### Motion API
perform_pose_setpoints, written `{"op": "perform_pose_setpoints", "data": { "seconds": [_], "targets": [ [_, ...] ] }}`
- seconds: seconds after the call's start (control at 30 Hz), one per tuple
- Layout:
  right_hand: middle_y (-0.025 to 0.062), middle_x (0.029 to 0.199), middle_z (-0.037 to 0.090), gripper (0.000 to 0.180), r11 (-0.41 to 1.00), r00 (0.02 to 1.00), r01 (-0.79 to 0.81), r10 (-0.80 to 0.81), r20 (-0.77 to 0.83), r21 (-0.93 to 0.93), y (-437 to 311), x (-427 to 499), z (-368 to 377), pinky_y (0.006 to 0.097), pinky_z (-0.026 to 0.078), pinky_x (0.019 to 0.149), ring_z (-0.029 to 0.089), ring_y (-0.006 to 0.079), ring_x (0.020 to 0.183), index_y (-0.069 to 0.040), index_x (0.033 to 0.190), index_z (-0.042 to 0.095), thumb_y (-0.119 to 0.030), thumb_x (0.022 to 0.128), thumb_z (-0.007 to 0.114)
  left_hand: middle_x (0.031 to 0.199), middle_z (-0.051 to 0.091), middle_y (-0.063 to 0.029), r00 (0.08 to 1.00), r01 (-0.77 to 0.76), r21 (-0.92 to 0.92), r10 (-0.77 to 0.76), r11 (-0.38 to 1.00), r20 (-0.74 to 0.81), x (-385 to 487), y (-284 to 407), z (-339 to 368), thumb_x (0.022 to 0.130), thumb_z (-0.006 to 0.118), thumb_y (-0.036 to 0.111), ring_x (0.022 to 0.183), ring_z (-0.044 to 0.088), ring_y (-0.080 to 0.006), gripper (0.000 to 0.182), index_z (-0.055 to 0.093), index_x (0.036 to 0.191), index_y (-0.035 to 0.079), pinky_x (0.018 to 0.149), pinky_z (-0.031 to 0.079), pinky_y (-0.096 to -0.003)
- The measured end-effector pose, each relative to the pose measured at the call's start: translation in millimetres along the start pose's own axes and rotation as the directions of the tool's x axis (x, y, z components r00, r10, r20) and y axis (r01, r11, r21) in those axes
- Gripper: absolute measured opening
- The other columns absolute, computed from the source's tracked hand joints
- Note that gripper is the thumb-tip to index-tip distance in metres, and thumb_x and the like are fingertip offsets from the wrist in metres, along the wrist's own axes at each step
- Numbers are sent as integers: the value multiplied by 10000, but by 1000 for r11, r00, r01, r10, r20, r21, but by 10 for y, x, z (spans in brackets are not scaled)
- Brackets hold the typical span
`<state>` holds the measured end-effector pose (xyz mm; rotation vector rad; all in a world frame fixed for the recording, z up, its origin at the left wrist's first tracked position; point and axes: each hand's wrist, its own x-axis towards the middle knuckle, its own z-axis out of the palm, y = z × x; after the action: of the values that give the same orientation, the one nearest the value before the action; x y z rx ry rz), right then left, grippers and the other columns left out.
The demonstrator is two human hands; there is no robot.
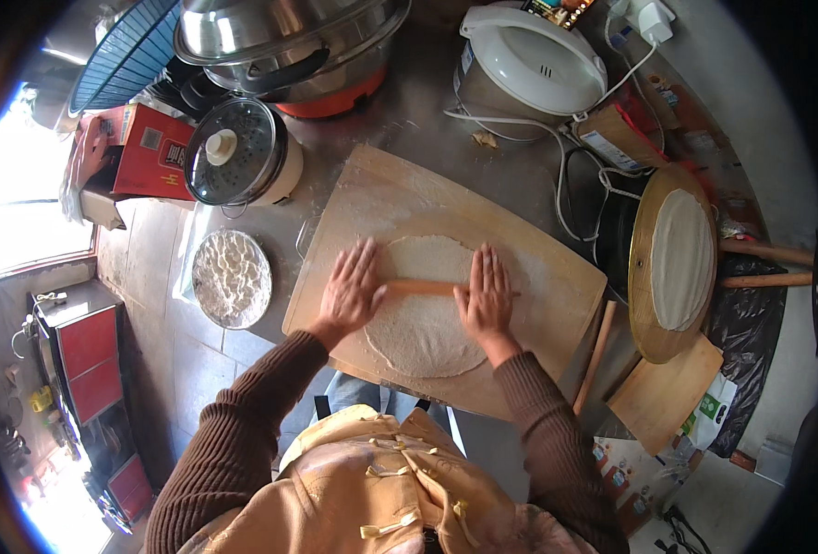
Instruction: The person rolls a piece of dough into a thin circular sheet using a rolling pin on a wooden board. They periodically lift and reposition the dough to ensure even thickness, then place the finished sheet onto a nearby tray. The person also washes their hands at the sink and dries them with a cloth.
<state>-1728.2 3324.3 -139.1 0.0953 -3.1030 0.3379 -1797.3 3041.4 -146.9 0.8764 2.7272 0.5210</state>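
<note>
A thin round sheet of dough [426,339] lies on a floured wooden board [547,263] in front of me. Across it rests a slim wooden rolling pin [423,287]. My left hand [353,287] presses flat on the pin's left end, fingers extended and pointing away from me. On the right end lies my right hand [486,294], also flat, palm down. Neither hand wraps its fingers around the pin. A round metal dish of flour [232,278] stands left of the board. At the right, another flat dough sheet [682,260] lies on a round tray [641,305].
An electric pot with a glass lid [243,156] and a large steel steamer [291,48] stand at the back left. A white-lidded cooker [533,62] with loose cords is at the back right. Another wooden stick [596,356] and a small board [665,395] lie at the right.
</note>
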Motion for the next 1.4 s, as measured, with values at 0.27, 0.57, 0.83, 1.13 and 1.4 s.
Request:
{"op": "perform_pose_setpoints", "data": {
  "seconds": [0.27,0.57,0.83,1.13,1.4],
  "targets": [
    [313,1590,333,794,995,950,-72,47,-309,-69,367,1168,126,484,267,1233,347,421,1477,132,1533,287,-449,1038,503,1609,366,-222,936,-19,123,61,992,-347,1194,-404,5,1000,520,398,1494,337,-374,710,373,1528,-53,1239,231,-495],
    [316,1601,314,760,999,996,-44,42,-77,-18,324,859,163,515,224,1247,320,433,1492,129,1528,309,-408,1025,498,1622,343,-222,975,21,16,-17,1000,-220,847,-178,-43,1012,496,453,1502,328,-373,730,364,1535,-38,1242,229,-487],
    [321,1611,288,812,998,998,-49,50,-48,37,-37,-52,-42,533,245,1230,299,454,1496,127,1546,257,-404,1003,546,1598,392,-220,989,-125,-20,123,992,-82,246,82,-59,988,567,409,1480,373,-378,705,413,1512,-36,1224,277,-491],
    [315,1587,338,736,948,919,-309,276,-282,-79,722,778,225,509,311,1203,374,442,1456,126,1528,298,-379,1040,519,1590,403,-217,870,-193,232,276,953,-410,1856,-6,203,977,580,387,1483,372,-350,687,432,1497,-37,1215,299,-473],
    [323,1587,335,711,982,988,-152,153,-5,111,29,-288,-23,557,244,1225,330,450,1484,106,1537,311,-319,1010,528,1568,419,-245,933,-356,5,355,935,-64,307,216,-51,1000,550,412,1472,396,-376,696,418,1511,-42,1222,288,-493]
  ]
}}
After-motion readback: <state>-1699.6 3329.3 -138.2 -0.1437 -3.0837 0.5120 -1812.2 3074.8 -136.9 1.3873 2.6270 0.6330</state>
